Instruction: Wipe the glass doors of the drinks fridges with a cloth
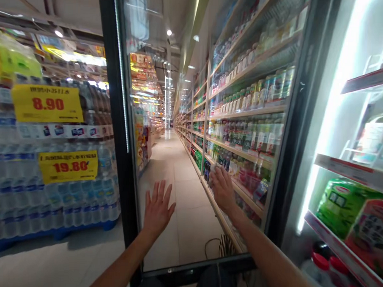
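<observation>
A glass cooler door (188, 219) in a black frame stands swung open in front of me. My left hand (158, 206) has its fingers spread, its palm toward the lower left of the pane; it appears to rest on the glass. To the right, my right hand (223, 189) presses a crumpled whitish cloth (212, 173) against the pane, fingers laid over it. Most of the cloth is hidden under the fingers, so its exact kind is hard to make out.
Stacked bottled water (81, 193) with yellow price signs (47, 104) stands at left. The lit cooler's shelves (352, 171) hold drink packs (341, 205) at right. Through the glass show an aisle floor (168, 159) and long drink shelves (250, 108).
</observation>
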`<state>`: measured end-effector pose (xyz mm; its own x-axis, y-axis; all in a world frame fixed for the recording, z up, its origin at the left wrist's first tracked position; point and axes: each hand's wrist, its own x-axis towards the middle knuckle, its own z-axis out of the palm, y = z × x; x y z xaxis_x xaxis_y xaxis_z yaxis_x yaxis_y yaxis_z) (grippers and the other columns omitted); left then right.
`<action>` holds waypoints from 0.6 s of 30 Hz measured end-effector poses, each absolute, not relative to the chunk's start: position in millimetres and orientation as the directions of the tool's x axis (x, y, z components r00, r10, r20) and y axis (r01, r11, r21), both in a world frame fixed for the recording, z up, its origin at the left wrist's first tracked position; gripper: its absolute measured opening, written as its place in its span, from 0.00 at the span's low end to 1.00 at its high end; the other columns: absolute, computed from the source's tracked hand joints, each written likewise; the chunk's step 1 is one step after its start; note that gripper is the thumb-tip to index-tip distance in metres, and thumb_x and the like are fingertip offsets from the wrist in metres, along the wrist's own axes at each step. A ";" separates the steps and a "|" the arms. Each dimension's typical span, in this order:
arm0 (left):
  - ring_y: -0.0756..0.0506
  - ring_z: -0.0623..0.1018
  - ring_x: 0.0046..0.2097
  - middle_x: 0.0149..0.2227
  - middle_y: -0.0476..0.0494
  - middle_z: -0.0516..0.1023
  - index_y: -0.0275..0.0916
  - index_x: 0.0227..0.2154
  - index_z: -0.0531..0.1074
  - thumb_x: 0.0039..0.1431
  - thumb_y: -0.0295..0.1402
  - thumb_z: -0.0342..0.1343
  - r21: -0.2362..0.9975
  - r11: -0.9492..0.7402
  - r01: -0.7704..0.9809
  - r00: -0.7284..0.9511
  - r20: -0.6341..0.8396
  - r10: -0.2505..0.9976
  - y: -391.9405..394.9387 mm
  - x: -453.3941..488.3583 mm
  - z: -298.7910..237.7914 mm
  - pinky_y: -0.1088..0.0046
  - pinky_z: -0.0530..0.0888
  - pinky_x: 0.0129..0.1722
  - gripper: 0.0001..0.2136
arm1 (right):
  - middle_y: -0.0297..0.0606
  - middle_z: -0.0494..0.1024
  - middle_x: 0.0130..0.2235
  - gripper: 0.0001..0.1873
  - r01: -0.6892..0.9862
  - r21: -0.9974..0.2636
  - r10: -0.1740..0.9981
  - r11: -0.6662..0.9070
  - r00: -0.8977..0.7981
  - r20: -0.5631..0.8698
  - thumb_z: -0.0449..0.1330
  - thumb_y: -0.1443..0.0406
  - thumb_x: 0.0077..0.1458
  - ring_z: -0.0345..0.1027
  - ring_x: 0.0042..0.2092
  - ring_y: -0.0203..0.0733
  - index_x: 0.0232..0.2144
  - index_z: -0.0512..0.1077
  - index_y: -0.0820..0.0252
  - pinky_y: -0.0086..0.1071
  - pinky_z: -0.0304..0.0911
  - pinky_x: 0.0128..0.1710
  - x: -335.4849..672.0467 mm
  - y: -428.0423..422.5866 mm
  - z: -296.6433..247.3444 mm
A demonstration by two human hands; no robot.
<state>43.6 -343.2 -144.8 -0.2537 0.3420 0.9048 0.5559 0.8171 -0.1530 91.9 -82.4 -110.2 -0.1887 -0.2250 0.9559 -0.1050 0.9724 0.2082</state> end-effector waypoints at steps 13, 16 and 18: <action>0.37 0.44 0.66 0.63 0.29 0.52 0.35 0.62 0.49 0.60 0.33 0.47 -0.164 0.801 0.576 -0.194 0.924 0.329 -340.7 42.9 -144.7 0.45 0.49 0.59 0.28 | 0.46 0.52 0.63 0.28 -0.033 -0.232 0.232 0.972 0.011 0.973 0.44 0.69 0.55 0.39 0.65 0.48 0.59 0.56 0.63 0.52 0.46 0.61 104.6 -1.5 -60.5; 0.36 0.45 0.65 0.62 0.28 0.54 0.33 0.60 0.53 0.59 0.33 0.48 -0.186 0.809 0.557 -0.204 0.914 0.351 -343.2 45.7 -143.0 0.46 0.51 0.59 0.26 | 0.41 0.56 0.62 0.28 -0.140 0.128 -0.143 0.982 -0.104 0.984 0.46 0.71 0.54 0.39 0.65 0.45 0.58 0.57 0.56 0.48 0.48 0.61 94.1 -43.3 -67.0; 0.36 0.46 0.65 0.62 0.29 0.55 0.33 0.59 0.56 0.59 0.32 0.48 -0.199 0.811 0.549 -0.219 0.903 0.370 -347.6 47.6 -141.7 0.47 0.52 0.59 0.25 | 0.40 0.59 0.61 0.28 -0.166 0.197 -0.223 0.966 -0.156 0.962 0.47 0.72 0.54 0.41 0.65 0.44 0.58 0.59 0.55 0.48 0.48 0.61 95.7 -42.0 -69.2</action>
<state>47.6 -347.6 -141.7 -0.2192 0.3700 0.9028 0.5494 0.8115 -0.1992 95.7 -42.0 -69.2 -0.1556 -0.2234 0.9622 -0.1660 0.9662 0.1974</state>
